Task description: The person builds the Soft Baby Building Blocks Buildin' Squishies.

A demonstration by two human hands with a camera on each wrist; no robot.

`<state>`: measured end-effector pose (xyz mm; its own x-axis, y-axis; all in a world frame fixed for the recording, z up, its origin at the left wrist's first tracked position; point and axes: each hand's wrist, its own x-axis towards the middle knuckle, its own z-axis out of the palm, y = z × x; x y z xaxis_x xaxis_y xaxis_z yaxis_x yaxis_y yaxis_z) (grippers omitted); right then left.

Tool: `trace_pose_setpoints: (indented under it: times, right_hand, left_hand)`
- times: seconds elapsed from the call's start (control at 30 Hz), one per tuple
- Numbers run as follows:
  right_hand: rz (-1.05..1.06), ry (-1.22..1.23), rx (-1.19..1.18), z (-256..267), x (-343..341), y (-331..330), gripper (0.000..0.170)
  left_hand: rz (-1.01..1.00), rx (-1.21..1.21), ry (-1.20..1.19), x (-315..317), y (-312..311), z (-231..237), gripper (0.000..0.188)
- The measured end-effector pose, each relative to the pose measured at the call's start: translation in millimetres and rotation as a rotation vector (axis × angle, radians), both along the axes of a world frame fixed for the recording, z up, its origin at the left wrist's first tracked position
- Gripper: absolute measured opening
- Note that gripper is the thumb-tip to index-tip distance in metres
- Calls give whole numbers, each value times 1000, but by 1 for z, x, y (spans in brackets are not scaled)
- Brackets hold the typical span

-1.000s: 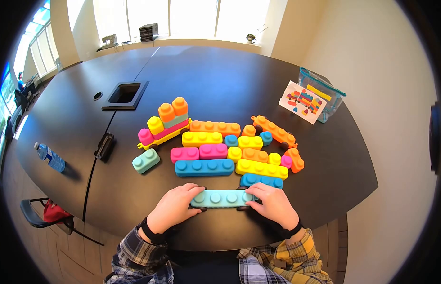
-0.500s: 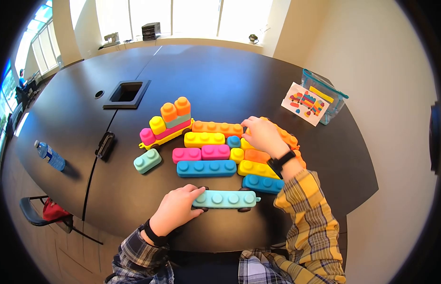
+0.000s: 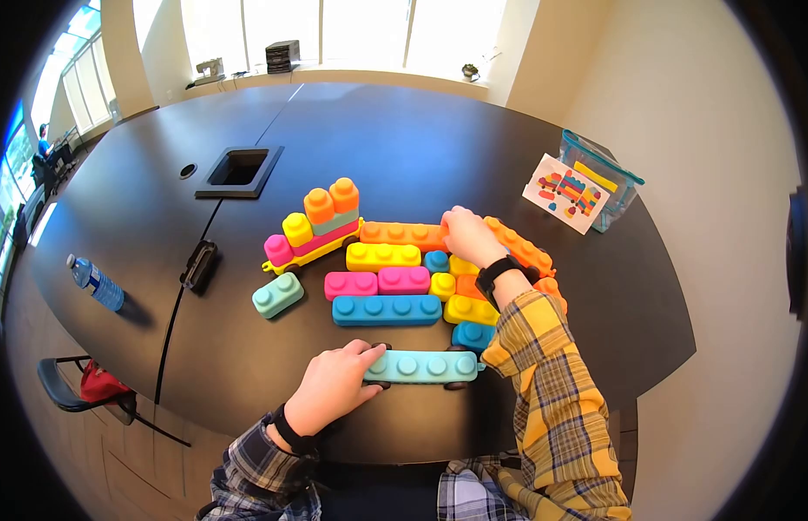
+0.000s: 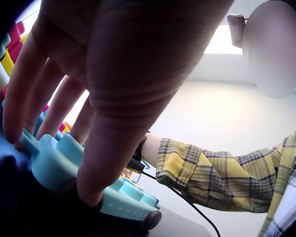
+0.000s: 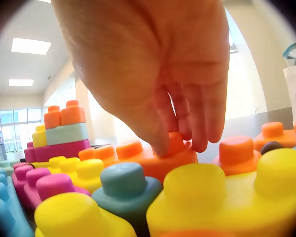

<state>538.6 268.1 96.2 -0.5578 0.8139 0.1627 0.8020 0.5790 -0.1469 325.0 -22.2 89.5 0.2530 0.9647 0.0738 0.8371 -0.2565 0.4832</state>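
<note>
My left hand (image 3: 339, 386) grips the left end of a light-blue wheeled block (image 3: 421, 367) near the table's front edge. In the left wrist view, the thumb presses near a dark wheel (image 4: 153, 220) and the fingers lie over the far side. Farther back, my right hand (image 3: 472, 236) pinches the right end of a long orange block (image 3: 400, 233). The right wrist view shows its thumb and fingertips around the end stud of that orange block (image 5: 170, 160). Beside it stand a teal block (image 5: 126, 190) and a yellow block (image 5: 192, 197).
A yellow wheeled base (image 3: 313, 253) with stacked blocks stands at left, near a mint block (image 3: 278, 295). Pink blocks (image 3: 404, 280) and a long blue block (image 3: 387, 310) lie mid-table. A picture card (image 3: 564, 193) leans on a clear bag (image 3: 625, 204). A water bottle (image 3: 96, 282) stands far left.
My right hand has left the light-blue wheeled block and reached forward to the long orange block's right end. My left hand has stayed on the wheeled block.
</note>
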Motion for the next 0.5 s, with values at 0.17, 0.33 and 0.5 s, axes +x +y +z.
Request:
trace_pose_setpoints:
  times: [0.17,0.33,0.5]
  right_hand:
    - [12,202,80,37,32,-28,22]
    - [30,329,79,72,70,-95,27]
    - [155,448,-152,76,83,-175,29]
  left_hand:
    - [-11,45,17,-2,-3,5,55]
    - [28,329,-133,-17,6,20,57]
    - [101,382,-345,-20,11,40,65]
